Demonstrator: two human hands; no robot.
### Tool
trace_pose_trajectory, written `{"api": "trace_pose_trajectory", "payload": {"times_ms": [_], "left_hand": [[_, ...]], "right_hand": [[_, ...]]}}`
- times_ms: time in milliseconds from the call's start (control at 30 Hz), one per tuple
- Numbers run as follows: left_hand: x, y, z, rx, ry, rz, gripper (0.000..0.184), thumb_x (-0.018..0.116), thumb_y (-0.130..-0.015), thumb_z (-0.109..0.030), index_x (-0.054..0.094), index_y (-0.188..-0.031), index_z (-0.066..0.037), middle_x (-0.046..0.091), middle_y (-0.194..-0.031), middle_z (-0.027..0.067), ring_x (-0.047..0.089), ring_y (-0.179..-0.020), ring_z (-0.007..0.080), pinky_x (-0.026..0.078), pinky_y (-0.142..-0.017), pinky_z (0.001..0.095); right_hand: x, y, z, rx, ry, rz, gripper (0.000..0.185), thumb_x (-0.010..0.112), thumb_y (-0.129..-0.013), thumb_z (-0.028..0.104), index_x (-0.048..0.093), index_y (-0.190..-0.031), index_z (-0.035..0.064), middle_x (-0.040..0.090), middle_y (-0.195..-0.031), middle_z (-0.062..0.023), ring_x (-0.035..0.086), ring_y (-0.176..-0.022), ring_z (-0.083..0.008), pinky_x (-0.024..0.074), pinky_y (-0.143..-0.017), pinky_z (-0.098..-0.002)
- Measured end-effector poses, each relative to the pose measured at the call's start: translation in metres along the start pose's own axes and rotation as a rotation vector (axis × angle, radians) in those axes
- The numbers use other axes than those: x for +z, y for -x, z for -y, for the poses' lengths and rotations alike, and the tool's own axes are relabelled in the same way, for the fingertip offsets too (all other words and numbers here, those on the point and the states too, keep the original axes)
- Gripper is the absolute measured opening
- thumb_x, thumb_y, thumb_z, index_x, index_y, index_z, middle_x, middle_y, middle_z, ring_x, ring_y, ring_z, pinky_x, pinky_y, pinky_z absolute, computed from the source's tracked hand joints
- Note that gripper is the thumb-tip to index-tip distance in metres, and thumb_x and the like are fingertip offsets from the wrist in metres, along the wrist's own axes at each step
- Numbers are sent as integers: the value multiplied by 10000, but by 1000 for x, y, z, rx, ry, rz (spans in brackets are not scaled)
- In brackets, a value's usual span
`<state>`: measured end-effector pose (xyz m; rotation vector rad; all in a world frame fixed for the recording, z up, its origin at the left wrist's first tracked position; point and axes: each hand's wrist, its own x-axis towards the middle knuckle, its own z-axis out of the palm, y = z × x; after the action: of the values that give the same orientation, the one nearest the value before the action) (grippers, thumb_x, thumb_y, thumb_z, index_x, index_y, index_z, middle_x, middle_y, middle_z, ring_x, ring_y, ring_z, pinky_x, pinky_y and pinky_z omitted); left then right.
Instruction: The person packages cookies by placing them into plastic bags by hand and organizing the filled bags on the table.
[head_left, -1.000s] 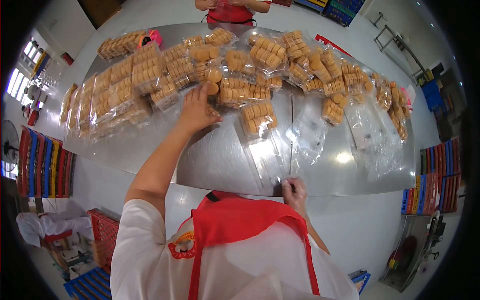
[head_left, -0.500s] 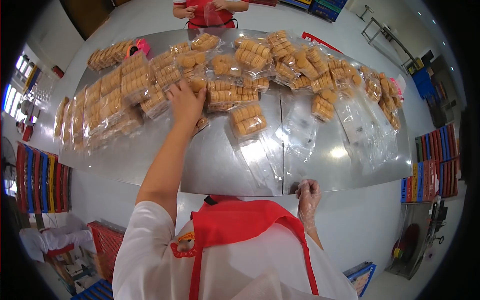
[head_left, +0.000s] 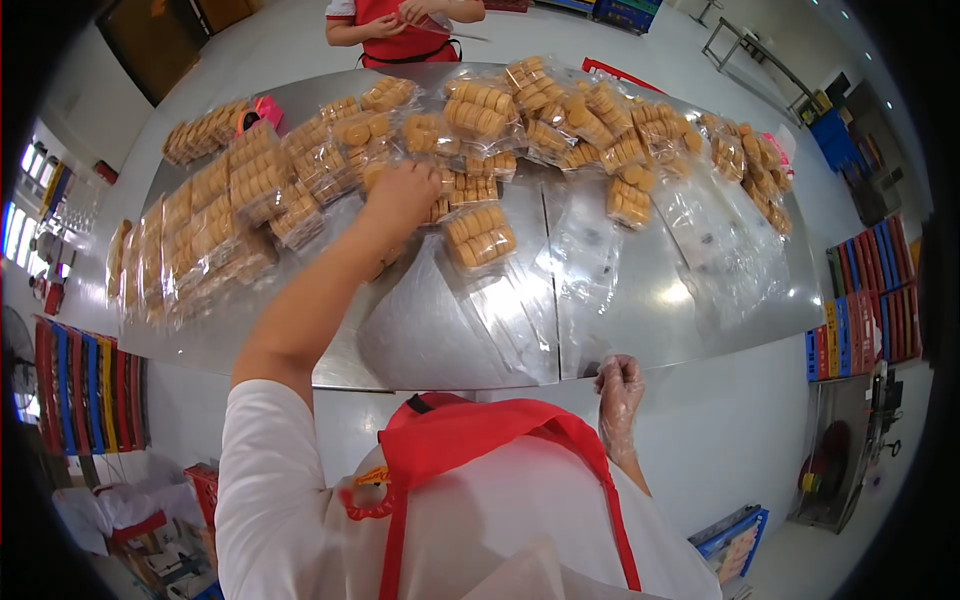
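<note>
My bare left hand (head_left: 402, 195) reaches over the clear-wrapped packs of round biscuits. Its fingers bend down at the stacked packs (head_left: 472, 188) just to its right, and I cannot see whether they grip one. A single biscuit pack (head_left: 480, 238) lies nearer to me, beside clear plastic bags (head_left: 515, 315) spread flat on the metal table. My right hand (head_left: 620, 388), in a clear glove, is at the table's front edge with its fingers curled. What it holds, if anything, is hidden.
Rows of biscuit packs (head_left: 195, 245) stand on the left, and a heap (head_left: 590, 110) fills the back. More clear bags (head_left: 715, 250) lie on the right. Across the steel table (head_left: 690, 345), a person in a red apron (head_left: 405, 42) handles something clear.
My left hand has moved right across the packs, from the left-hand stacks to the middle ones. My right hand stays at the table edge. The whole view has shifted slightly.
</note>
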<state>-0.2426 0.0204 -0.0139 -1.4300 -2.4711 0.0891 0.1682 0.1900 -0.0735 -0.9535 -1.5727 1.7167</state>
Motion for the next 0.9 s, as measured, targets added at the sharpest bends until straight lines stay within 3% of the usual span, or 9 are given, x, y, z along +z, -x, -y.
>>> {"api": "trace_pose_trajectory", "payload": {"times_ms": [167, 267, 367, 433, 500, 600, 700, 833, 900], "left_hand": [[-80, 39, -14, -314, 432, 4, 371, 670, -872, -177, 599, -1200, -17, 675, -1120, 95, 624, -1096, 302, 541, -846, 406], [-64, 80, -26, -533, 1472, -325, 472, 667, -862, -127, 537, -1300, -11, 631, -1253, 117, 606, -1170, 308, 528, -941, 431], [-75, 105, -80, -352, 2731, -320, 612, 654, -834, -71, 442, -1407, -26, 573, -1329, 124, 576, -1230, 296, 489, -1029, 457], [-78, 113, -119, -258, 2972, -177, 687, 673, -807, -59, 398, -1436, -37, 531, -1378, 128, 548, -1270, 301, 458, -1073, 476], [-78, 122, -151, -330, 2923, -132, 663, 662, -815, -46, 408, -1428, -34, 543, -1367, 125, 539, -1279, 289, 445, -1089, 472], [-75, 134, -158, -428, 2803, -172, 644, 664, -839, -79, 412, -1431, -45, 534, -1380, 122, 527, -1291, 287, 431, -1097, 478], [-78, 141, -152, -498, 2725, -303, 638, 679, -859, -112, 410, -1435, -53, 522, -1396, 125, 515, -1305, 278, 434, -1091, 471], [-73, 154, -157, -585, 2610, -356, 578, 673, -881, -74, 409, -1395, -101, 554, -1301, 89, 529, -1256, 217, 441, -1061, 411], [-62, 164, -141, -421, 2704, -296, 551, 659, -901, -99, 401, -1388, -107, 551, -1262, 79, 541, -1199, 199, 453, -1014, 373]], "right_hand": [[-15, 0, 8, 39, 83, -140, 102, 586, -988, 124, 600, -1000, 24, 574, -833, -22, 528, -709, -93, 450, -641, -240], [-8, -1, 30, -320, 360, -154, 217, 609, -991, 204, 605, -1078, 6, 591, -898, -27, 545, -748, -103, 469, -669, -251], [37, 2, 88, -291, 276, 203, 401, 610, -1000, 292, 551, -1261, -7, 607, -1089, -70, 585, -956, -158, 492, -828, -296], [81, 9, 124, -65, -77, 477, 471, 579, -1003, 332, 508, -1348, 19, 577, -1234, -109, 560, -1110, -205, 459, -947, -363], [112, -6, 110, 8, -306, 695, 612, 529, -1000, 507, 455, -1374, 29, 548, -1289, -99, 536, -1174, -216, 439, -997, -397], [138, -4, 105, 41, -346, 653, 661, 502, -982, 591, 464, -1337, 34, 537, -1310, -93, 538, -1181, -218, 440, -1016, -406], [150, -1, 79, 266, -890, 711, 614, 531, -980, 565, 473, -1300, 46, 536, -1316, -108, 529, -1196, -219, 450, -1016, -419], [166, 4, 65, 114, -563, 621, 502, 553, -1006, 437, 541, -1245, -5, 596, -1281, -172, 586, -1159, -258, 492, -985, -415], [162, -8, 80, 101, -315, 592, 439, 589, -997, 389, 596, -1157, -20, 660, -1159, -149, 629, -1084, -245, 515, -954, -397]]}}
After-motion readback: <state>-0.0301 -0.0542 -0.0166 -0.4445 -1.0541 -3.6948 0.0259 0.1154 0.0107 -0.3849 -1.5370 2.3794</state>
